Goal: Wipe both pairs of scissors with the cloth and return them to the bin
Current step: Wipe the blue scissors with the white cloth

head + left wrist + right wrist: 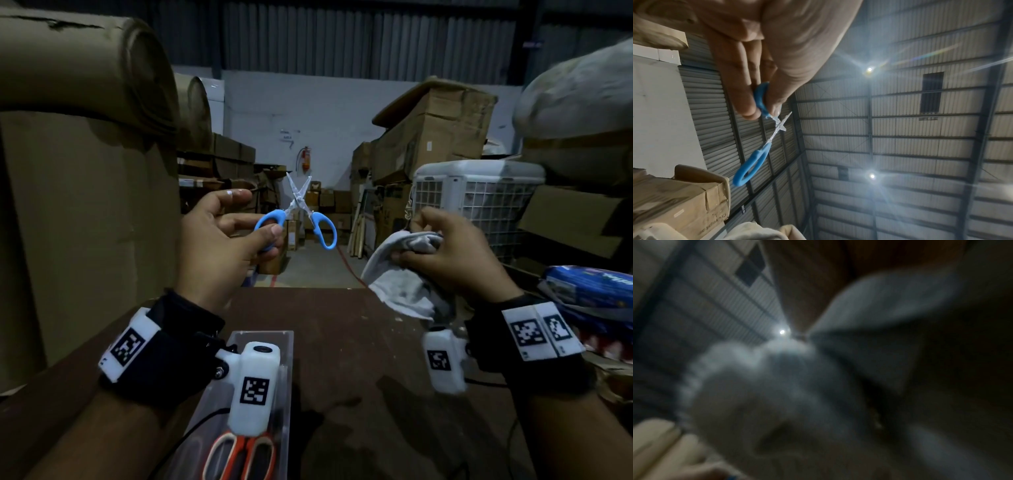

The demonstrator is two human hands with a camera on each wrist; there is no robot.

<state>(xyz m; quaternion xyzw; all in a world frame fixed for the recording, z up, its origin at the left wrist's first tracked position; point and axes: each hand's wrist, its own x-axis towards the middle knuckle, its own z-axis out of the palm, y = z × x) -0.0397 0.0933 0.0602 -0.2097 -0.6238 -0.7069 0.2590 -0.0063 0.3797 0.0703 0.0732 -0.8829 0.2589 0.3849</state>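
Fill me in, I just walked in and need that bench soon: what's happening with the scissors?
A person is cleaning scissors. Their left hand pinches one handle of the blue scissors, held up with blades open. The right hand grips a grey cloth, not touching them. The orange scissors lie in the clear bin on the table.

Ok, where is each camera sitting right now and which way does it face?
Head: looks forward and down over the table; shows left hand pinching the blue scissors, right hand gripping the cloth.
Left wrist: looks up along the fingers at the roof.
Right wrist: blurred, mostly cloth.
Shared: head and left wrist both show the blue scissors.
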